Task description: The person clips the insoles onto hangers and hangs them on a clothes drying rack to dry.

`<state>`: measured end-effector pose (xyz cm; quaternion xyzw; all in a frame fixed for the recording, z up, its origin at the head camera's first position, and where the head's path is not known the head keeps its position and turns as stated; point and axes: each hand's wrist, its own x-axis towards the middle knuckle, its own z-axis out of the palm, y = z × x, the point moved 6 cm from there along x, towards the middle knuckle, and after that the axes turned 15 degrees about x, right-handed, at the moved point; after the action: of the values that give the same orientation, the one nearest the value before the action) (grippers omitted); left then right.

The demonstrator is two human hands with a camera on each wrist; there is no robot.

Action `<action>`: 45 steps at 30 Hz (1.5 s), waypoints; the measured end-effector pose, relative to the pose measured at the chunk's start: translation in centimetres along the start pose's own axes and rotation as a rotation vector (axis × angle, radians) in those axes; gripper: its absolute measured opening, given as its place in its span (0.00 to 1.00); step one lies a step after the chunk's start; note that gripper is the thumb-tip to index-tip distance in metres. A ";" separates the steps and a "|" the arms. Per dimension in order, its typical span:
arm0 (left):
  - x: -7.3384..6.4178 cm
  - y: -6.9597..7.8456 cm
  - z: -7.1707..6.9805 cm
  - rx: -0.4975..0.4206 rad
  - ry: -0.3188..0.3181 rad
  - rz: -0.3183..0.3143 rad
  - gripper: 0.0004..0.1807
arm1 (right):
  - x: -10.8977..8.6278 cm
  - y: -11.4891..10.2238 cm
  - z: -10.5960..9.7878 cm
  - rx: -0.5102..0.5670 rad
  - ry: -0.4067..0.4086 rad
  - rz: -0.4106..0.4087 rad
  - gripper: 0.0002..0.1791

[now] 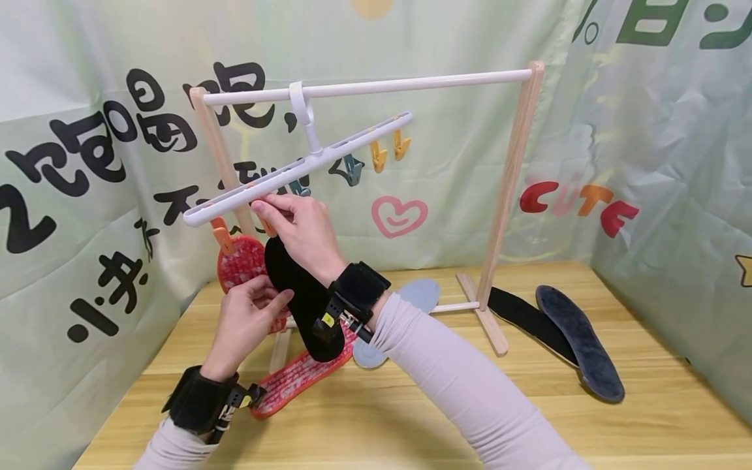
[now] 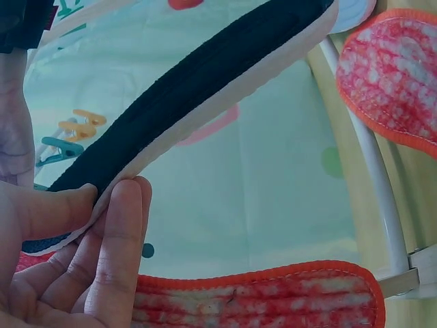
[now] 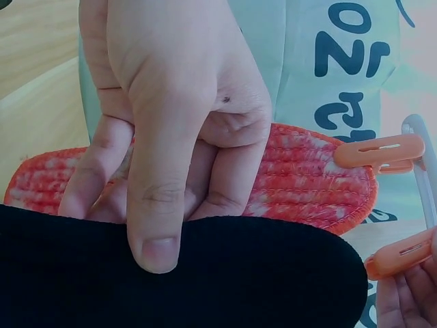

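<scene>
My left hand [image 1: 249, 320] pinches the edge of a black insole [image 1: 302, 303] between thumb and fingers; its pale underside shows in the left wrist view. My right hand [image 1: 308, 235] grips an orange clip [image 3: 403, 256] under the low end of a white hanger [image 1: 252, 189]. The clip's tip is at the insole's upper end; whether it bites the insole I cannot tell. Beside it, another orange clip [image 1: 222, 235] holds a red patterned insole [image 1: 239, 261], which hangs behind my left hand. Green clips [image 1: 352, 170] and yellow clips [image 1: 378, 156] hang farther along the hanger.
The tilted hanger hooks over the white bar [image 1: 411, 83] of a wooden rack. A second red insole [image 1: 305, 382] and pale blue insoles [image 1: 420, 294] lie on the table beneath. Black [image 1: 529, 320] and dark blue [image 1: 581, 339] insoles overlap at the right, beyond the rack's foot [image 1: 490, 329].
</scene>
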<state>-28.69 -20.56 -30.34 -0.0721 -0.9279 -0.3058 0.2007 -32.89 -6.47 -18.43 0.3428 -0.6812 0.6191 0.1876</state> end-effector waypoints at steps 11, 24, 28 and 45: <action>-0.1 0.1 -0.2 -0.004 -0.002 -0.003 0.11 | -0.1 -0.1 -0.2 0.000 0.006 -0.005 0.15; -0.2 0.4 -0.5 0.013 0.026 -0.019 0.09 | -0.2 -0.1 -0.5 -0.005 -0.014 0.005 0.16; -0.3 0.5 -0.5 0.003 0.022 -0.023 0.09 | -0.2 -0.1 -0.5 -0.004 -0.018 -0.001 0.16; -0.3 0.9 -0.8 -0.052 0.067 0.001 0.08 | -0.4 0.0 -0.6 -0.020 -0.024 -0.002 0.15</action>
<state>-27.91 -20.29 -29.42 -0.0675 -0.9124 -0.3319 0.2297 -32.73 -5.82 -18.64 0.3490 -0.6893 0.6078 0.1835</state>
